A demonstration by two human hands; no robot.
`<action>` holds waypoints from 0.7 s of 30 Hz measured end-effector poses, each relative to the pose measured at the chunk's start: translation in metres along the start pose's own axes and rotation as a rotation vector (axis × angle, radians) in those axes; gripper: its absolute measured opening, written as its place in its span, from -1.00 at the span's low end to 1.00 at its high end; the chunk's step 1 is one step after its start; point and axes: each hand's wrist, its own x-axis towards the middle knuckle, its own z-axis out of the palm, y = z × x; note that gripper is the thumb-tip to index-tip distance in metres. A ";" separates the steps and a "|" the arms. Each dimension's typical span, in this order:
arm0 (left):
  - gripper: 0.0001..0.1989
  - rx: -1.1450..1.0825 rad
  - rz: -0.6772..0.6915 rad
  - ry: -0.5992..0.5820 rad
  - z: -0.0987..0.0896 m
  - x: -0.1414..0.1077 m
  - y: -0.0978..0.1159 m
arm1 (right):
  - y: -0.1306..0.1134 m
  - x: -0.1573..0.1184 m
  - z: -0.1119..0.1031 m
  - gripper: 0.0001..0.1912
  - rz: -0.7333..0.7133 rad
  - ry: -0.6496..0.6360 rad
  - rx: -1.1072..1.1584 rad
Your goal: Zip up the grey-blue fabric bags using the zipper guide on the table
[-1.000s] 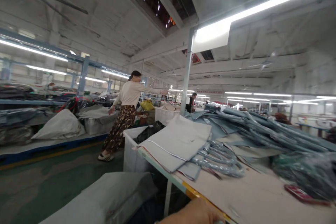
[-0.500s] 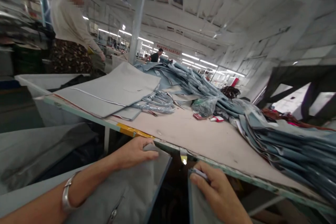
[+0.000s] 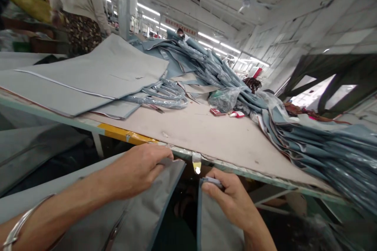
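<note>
My left hand point(image 3: 144, 166) is closed on the top corner of a grey fabric piece point(image 3: 147, 208) with a blue-grey edge, just below the table's front edge. A zipper point(image 3: 116, 229) runs down this piece. My right hand point(image 3: 228, 192) pinches the folded top of a grey fabric panel point(image 3: 216, 221), its thumb over the fold. A dark gap lies between the two fabric parts, and I cannot tell whether they belong to one piece. Between my hands, a yellow-and-silver tab point(image 3: 196, 163) hangs from the edge of the table point(image 3: 206, 133).
Flat grey panels point(image 3: 88, 74) lie at the table's left beside plastic-wrapped blue-grey handles point(image 3: 169, 94). A pile of blue-grey pieces point(image 3: 309, 149) runs along the right. A red box point(image 3: 218, 112) and a small red-and-white bottle point(image 3: 237, 114) sit mid-table. A person point(image 3: 78, 11) stands at far left.
The view has tilted and shifted, so the table sits higher and further left. Both hands keep hold of the fabric. My left forearm reaches further across its piece. The person at left has turned.
</note>
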 end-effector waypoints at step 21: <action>-0.43 0.204 -0.154 -0.096 0.029 0.004 0.015 | 0.000 -0.007 -0.002 -0.65 0.030 0.052 -0.015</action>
